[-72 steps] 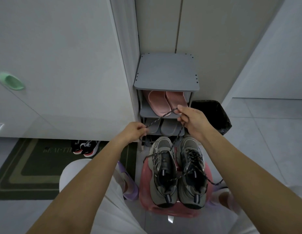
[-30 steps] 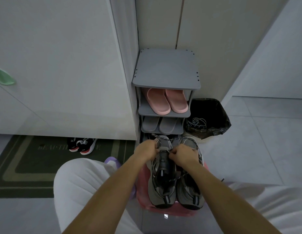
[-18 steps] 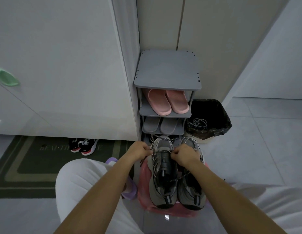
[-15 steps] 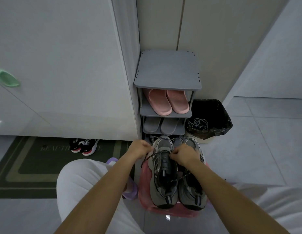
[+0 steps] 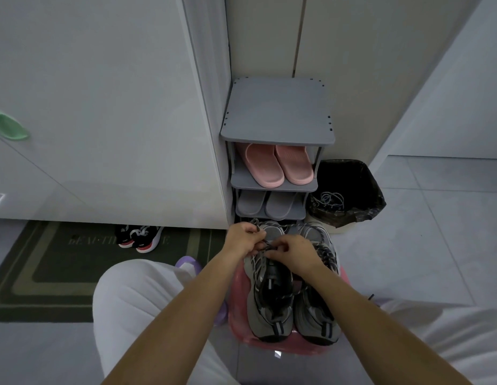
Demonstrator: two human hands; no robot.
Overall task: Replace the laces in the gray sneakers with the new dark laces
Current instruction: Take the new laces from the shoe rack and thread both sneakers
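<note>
A: Both hands were curled narrow. Left hand (image 5: 243, 240) and right hand (image 5: 293, 254) each pinched the dark lace (image 5: 265, 243) over the toe-end eyelets of the gray sneaker (image 5: 269, 309) beneath them.
B: Risk?
A: Uneven pull, probably; one end would run short. The loose strand (image 5: 285, 295) behind the right wrist could snag. Pink stool (image 5: 237, 323) under the pair: a hard tug might tip them off
</note>
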